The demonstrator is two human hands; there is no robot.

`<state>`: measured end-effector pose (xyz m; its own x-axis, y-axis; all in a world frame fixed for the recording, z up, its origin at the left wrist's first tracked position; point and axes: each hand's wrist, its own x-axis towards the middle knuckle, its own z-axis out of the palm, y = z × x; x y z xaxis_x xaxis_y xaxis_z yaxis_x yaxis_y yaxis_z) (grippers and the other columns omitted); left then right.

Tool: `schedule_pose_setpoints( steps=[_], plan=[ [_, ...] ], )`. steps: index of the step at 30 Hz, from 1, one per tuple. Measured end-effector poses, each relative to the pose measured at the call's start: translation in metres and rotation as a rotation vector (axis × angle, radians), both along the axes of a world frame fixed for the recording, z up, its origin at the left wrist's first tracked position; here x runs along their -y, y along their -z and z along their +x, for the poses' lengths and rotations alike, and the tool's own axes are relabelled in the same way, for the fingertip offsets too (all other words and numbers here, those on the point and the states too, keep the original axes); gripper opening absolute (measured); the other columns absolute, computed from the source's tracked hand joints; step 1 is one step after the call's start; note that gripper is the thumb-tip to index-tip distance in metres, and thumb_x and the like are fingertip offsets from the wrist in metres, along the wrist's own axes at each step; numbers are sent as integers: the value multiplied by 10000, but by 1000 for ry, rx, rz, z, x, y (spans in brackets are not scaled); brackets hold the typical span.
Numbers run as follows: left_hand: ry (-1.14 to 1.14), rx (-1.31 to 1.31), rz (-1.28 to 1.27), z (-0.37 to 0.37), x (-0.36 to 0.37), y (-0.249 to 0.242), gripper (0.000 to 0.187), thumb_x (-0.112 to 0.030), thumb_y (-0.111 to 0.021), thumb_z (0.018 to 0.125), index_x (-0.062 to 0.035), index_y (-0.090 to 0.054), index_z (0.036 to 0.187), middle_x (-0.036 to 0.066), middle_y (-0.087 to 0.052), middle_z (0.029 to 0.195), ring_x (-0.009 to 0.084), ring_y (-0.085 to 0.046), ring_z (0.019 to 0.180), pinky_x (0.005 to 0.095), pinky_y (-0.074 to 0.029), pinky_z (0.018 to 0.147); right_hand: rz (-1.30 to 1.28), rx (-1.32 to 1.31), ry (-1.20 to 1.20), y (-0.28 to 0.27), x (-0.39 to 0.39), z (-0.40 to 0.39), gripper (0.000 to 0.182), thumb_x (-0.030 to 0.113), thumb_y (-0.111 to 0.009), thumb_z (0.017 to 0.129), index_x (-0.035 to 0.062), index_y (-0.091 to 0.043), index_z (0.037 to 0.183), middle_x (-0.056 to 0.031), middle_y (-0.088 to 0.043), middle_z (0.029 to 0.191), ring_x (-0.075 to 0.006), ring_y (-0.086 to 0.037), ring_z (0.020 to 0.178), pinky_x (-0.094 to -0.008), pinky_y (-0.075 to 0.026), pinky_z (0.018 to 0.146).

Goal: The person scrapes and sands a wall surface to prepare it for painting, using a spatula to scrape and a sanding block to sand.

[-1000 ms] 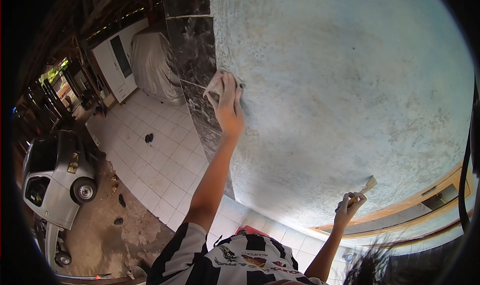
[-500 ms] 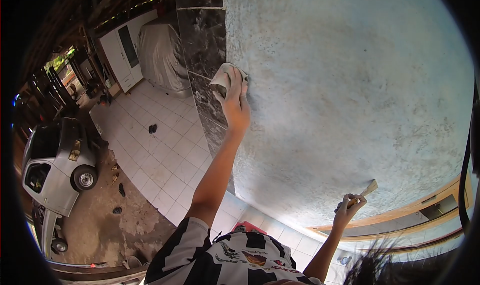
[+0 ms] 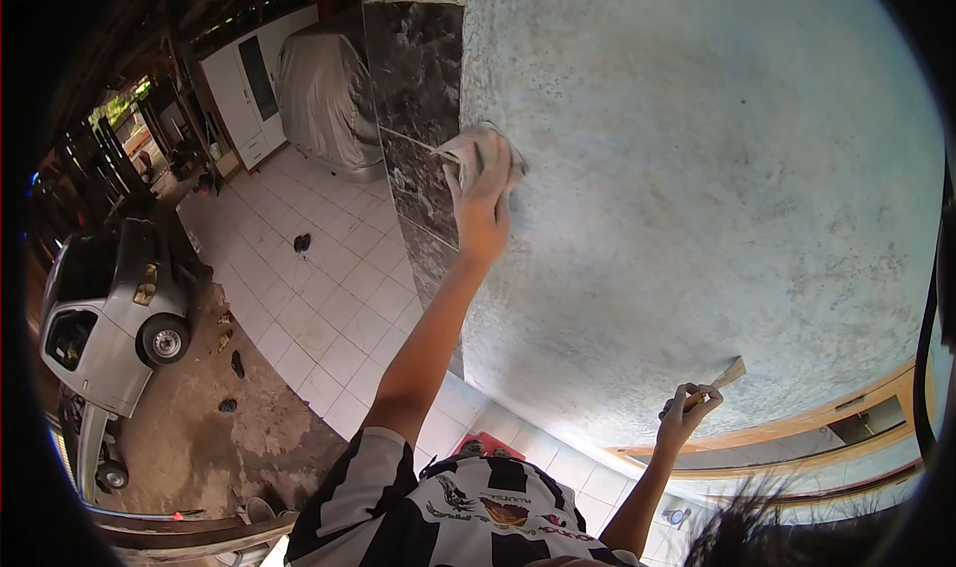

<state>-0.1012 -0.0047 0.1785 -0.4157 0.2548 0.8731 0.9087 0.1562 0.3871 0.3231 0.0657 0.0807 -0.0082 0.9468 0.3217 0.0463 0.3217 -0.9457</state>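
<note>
Presently, one cloth [image 3: 460, 151] lies clasped under the left hand [image 3: 484, 207] against the pale wall [image 3: 647, 199], beside dark tiles [image 3: 413, 79]; one scraper [image 3: 732, 372], gripped by the right hand [image 3: 685, 410], sits lower, well apart, its length slanting up and rightward to the blade

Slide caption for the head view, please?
Left hand holds a cloth against the pale blue wall; right hand holds a flat-ended tool.

Left hand [image 3: 485, 191] holds cloth [image 3: 464, 149]; right hand [image 3: 685, 410] holds scraper [image 3: 732, 372].
</note>
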Motion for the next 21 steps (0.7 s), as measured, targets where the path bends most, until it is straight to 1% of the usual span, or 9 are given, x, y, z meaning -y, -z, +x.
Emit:
schedule_pose_setpoints(
  steps=[2,5,8,12,14,16,18,19,21],
  plan=[
    [52,-144,-61,0,-2,-2,564,-78,-568,965,-110,-500,1523,72,-424,1614,327,-329,1521,701,-77,1206,12,-4,-15,-2,2,-6,310,4,-581,982,143,-369,1160,-59,-553,967,-33,-424,536,-196,-343,410],
    [-12,94,134,-9,-5,6,553,-72,-563,968,-95,-506,1518,87,-430,1610,330,-324,1525,687,-59,1209,10,1,-33,3,3,-5,312,-2,-579,981,143,-369,1161,-57,-550,966,-36,-424,536,-199,-345,411],
    [131,-107,29,-7,-3,3,542,-61,-553,973,-89,-513,1512,101,-433,1607,336,-329,1522,679,-42,1210,3,0,-44,6,4,-7,309,-3,-576,982,142,-369,1160,-54,-544,961,-36,-419,533,-200,-342,409],
    [33,170,231,-19,-8,6,553,-26,-555,951,-89,-530,1500,93,-488,1569,326,-346,1517,686,-23,1210,0,1,-43,12,4,-8,309,-8,-574,981,141,-369,1159,-46,-532,955,-34,-415,533,-201,-337,405],
    [111,-230,-20,-9,0,4,556,-22,-565,940,-84,-538,1492,80,-508,1555,320,-356,1512,707,-14,1202,-12,-3,-45,10,8,-8,309,-9,-572,981,143,-370,1158,-45,-533,958,-34,-413,531,-202,-337,404],
    [101,-269,-118,-10,-4,10,557,-15,-563,932,-94,-549,1483,69,-523,1544,320,-387,1495,716,-15,1202,-22,-7,-45,9,7,-11,309,-10,-570,980,145,-371,1157,-44,-534,961,-35,-412,528,-203,-336,402],
    [107,206,272,-17,-10,12,559,-10,-557,927,-96,-553,1479,79,-532,1531,329,-406,1481,719,-7,1200,-22,-9,-53,12,8,-11,309,-11,-566,982,151,-371,1159,-40,-531,961,-35,-411,527,-200,-336,403],
    [114,201,270,-14,-6,11,559,-10,-557,927,-96,-553,1479,79,-532,1531,329,-406,1481,719,-7,1200,-22,-15,-47,12,11,-12,309,-11,-566,982,151,-371,1159,-40,-531,961,-35,-411,527,-200,-336,403],
    [148,-201,-25,-6,2,12,565,21,-524,940,-82,-531,1495,120,-524,1532,343,-411,1475,717,6,1190,-59,0,-69,7,12,-11,336,-33,-564,965,126,-351,1171,-77,-542,1000,-56,-460,546,-205,-387,434]
  ],
)
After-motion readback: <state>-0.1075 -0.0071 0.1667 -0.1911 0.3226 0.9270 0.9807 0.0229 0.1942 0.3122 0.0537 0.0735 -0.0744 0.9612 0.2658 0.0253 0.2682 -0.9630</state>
